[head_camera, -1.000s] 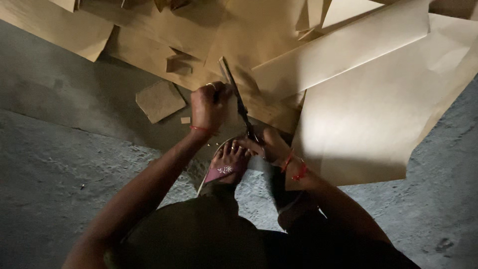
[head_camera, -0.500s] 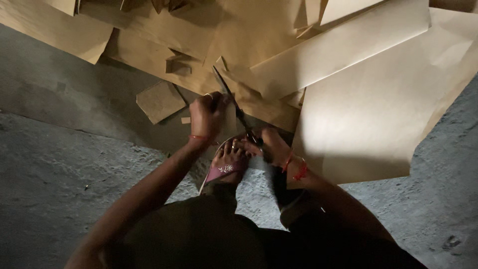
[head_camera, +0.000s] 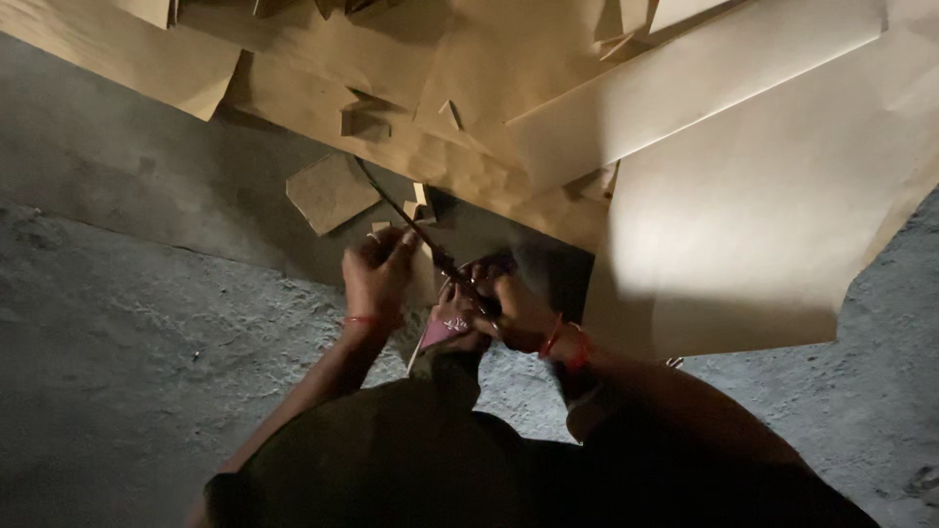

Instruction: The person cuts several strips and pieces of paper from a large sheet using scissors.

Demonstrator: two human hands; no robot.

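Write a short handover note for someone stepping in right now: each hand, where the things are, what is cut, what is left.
Left hand: pinches a small brown paper piece.
Right hand: grip shut on the scissors, blades pointing away across the paper.
A foot sits between the hands.
Done: loose offcut lies on the concrete floor.
Left: large brown sheets lie uncut ahead and to the right.

matt brown paper sheets [head_camera: 753, 196], rough concrete floor [head_camera: 147, 342]
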